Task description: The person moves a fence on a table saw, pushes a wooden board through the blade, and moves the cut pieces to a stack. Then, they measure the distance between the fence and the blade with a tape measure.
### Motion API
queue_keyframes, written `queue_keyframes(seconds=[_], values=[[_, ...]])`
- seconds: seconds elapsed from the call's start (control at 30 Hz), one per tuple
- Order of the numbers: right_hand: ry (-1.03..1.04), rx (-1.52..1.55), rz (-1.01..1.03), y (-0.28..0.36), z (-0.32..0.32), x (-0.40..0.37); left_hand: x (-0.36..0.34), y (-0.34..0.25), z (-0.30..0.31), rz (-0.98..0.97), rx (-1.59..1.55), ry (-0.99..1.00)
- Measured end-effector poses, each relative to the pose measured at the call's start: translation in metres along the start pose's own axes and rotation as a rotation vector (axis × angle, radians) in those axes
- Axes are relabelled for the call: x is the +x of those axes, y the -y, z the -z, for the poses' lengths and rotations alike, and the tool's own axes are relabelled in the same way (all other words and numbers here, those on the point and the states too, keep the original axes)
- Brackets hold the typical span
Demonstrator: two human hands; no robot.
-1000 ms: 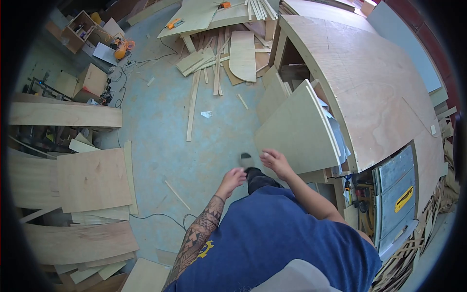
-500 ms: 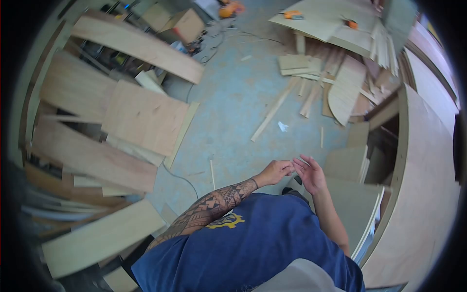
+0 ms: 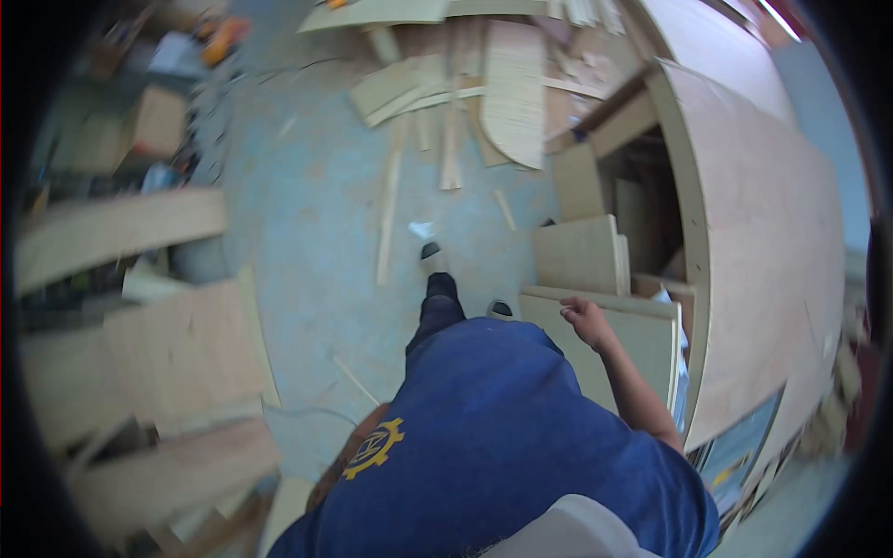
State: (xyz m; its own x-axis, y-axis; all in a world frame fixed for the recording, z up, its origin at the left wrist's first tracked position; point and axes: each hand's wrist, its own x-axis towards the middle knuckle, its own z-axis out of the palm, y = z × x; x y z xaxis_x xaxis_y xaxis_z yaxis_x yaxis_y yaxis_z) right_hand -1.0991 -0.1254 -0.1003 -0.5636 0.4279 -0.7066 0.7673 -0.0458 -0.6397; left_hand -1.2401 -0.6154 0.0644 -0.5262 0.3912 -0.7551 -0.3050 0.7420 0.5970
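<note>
My right hand [image 3: 586, 323] hangs at my right side, in front of several stacked pale panels [image 3: 619, 330]. Its fingers are curled inward, and whether anything small lies in them I cannot make out. My left hand is hidden beyond my blue shirt [image 3: 484, 418]. Only part of the left forearm [image 3: 339, 465] shows, low at the shirt's left edge. One shoe [image 3: 431, 256] is forward on the blue-grey floor, with the other shoe [image 3: 500, 309] nearer my body.
A large wooden cabinet [image 3: 753, 242] with an open side stands on the right. Long strips [image 3: 389, 209] and a curved-ended board [image 3: 514, 93] lie ahead under a worktable [image 3: 381, 11]. Plywood sheets [image 3: 181, 344] are piled on the left. A thin stick [image 3: 355, 379] lies near my left side.
My hands have parted: the left has dropped out of sight, and the right has lowered with its fingers curling. A foot has come forward, and the view has turned to the right.
</note>
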Motion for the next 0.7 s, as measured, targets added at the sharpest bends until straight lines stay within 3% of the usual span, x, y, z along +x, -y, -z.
queue_keyframes(seconds=[0.07, 0.13, 0.2, 0.23, 0.27, 0.37, 0.5, 0.57, 0.7], values=[[0.173, -0.619, -0.017, -0.009, 0.002, -0.013, 0.032, 0.067, 0.015, 0.105, 0.052, 0.031], [0.399, -0.494, -0.237, -0.017, -0.008, -0.033, 0.084, 0.124, 0.034, 0.179, 0.06, 0.043], [0.484, -0.314, -0.16, -0.028, -0.039, -0.055, 0.13, 0.144, 0.068, 0.214, 0.047, 0.026], [0.344, -0.222, -0.143, 0.002, -0.058, -0.073, 0.153, 0.144, 0.086, 0.221, 0.036, 0.014], [0.208, -0.131, -0.129, 0.04, -0.075, -0.09, 0.175, 0.141, 0.104, 0.223, 0.03, 0.0], [0.017, -0.043, -0.1, 0.023, -0.106, -0.071, 0.247, 0.113, 0.155, 0.199, 0.025, -0.027], [-0.018, -0.133, -0.028, 0.007, -0.122, -0.048, 0.346, 0.049, 0.2, 0.13, 0.034, -0.04], [-0.168, 0.024, 0.054, -0.009, -0.14, -0.034, 0.388, 0.01, 0.209, 0.088, 0.052, -0.027], [-0.122, 0.21, -0.059, 0.039, -0.126, -0.02, 0.452, -0.067, 0.2, 0.022, 0.115, 0.037]])
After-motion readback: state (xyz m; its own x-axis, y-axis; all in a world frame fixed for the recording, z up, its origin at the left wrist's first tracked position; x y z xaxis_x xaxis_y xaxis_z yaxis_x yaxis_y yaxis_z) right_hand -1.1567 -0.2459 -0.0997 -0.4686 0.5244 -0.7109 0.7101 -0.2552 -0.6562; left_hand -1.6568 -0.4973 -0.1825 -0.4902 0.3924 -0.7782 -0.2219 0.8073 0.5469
